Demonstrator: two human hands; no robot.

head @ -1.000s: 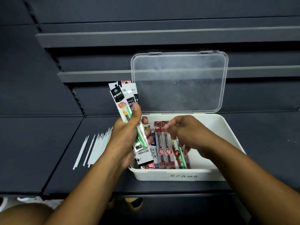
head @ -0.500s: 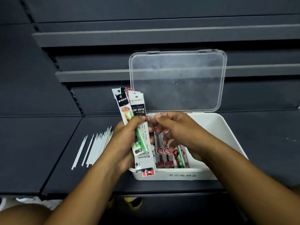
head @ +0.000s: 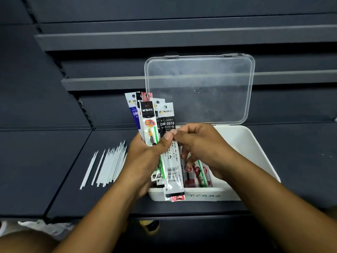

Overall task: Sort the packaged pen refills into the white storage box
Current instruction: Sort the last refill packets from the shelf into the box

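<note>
Right hand (head: 200,143) up from white box (head: 262,152) to pack fan (head: 147,114); grip pinches DM-2018 pack (head: 166,123), prob. to peel it off. Left hand (head: 144,161) grip wraps fan upright, labels legible. Sorted packs (head: 196,170) lie in box.

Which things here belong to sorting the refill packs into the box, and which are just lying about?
Job: left hand gripping the fanned refill packs; right hand pinching the DM-2018 pack; sorted packs in the white box; its open clear lid.
Lying about: loose white refill sticks on the dark shelf.
</note>
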